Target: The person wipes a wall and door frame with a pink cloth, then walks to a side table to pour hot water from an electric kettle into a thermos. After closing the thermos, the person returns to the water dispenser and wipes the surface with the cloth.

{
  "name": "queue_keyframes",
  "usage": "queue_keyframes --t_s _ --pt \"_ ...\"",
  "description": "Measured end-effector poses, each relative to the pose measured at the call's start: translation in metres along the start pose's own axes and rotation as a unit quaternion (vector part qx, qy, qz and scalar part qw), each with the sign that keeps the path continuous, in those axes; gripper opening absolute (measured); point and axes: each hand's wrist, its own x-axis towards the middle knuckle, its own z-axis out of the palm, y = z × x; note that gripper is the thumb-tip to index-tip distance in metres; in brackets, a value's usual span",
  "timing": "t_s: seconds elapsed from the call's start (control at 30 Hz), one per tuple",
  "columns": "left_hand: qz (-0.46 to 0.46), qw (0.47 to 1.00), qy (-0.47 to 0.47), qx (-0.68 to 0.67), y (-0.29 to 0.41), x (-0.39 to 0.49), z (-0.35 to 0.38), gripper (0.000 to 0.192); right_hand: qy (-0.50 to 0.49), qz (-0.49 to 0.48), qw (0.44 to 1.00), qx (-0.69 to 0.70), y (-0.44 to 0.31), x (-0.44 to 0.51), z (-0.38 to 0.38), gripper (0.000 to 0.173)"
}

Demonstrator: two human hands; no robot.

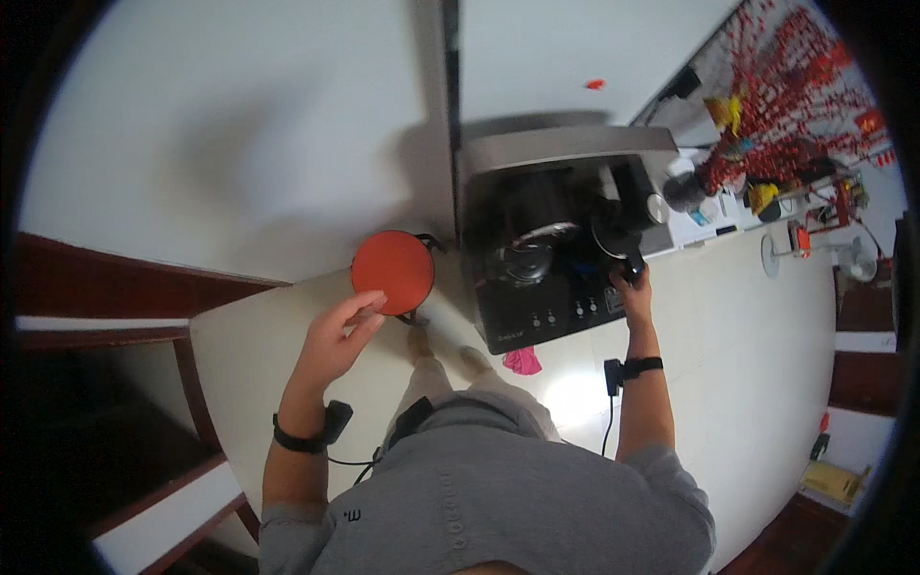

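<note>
On the right, my right hand [635,295] grips the black handle of a dark kettle or pot [611,228]. It sits over the right side of a black cooktop [507,305]; its outline is blurred and partly lost against the dark surface. My left hand [343,334] is empty, thumb and fingers apart, in line with the near edge of a round stool [393,272] with an orange-red top. Whether the fingertips touch the stool cannot be told. A shiny, dark round thing [528,260], perhaps a lid or burner, shows at the cooktop's middle left.
A metal backsplash [568,147] rises behind the cooktop, against the white wall [532,65]. A dark vase [683,192] with red-berried branches [783,108] stands to the right. Pink cloth [522,361] shows below the cooktop's front edge. Dark red wooden furniture [205,402] is at left.
</note>
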Motion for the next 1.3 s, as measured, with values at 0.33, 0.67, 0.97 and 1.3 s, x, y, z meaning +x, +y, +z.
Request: queue_keyframes --t_s 0.33,0.67,0.97,1.3 --pt "-0.013 0.995 -0.047 -0.092 -0.109 0.119 -0.035 0.030 0.198 0.134 0.971 0.009 0.009 -0.104 0.013 0.059" --pt "-0.050 0.974 -0.193 -0.110 -0.148 0.261 0.072 0.069 0.172 0.248 0.952 0.055 -0.010 -0.253 0.084 0.046" --pt "-0.103 0.930 -0.341 -0.093 -0.133 0.328 0.118 0.041 0.200 0.292 0.930 0.096 -0.022 -0.289 0.108 0.035" --pt "-0.163 0.919 -0.343 -0.109 -0.134 0.353 0.132 0.039 0.299 0.327 0.889 0.116 0.010 -0.337 0.092 0.033"
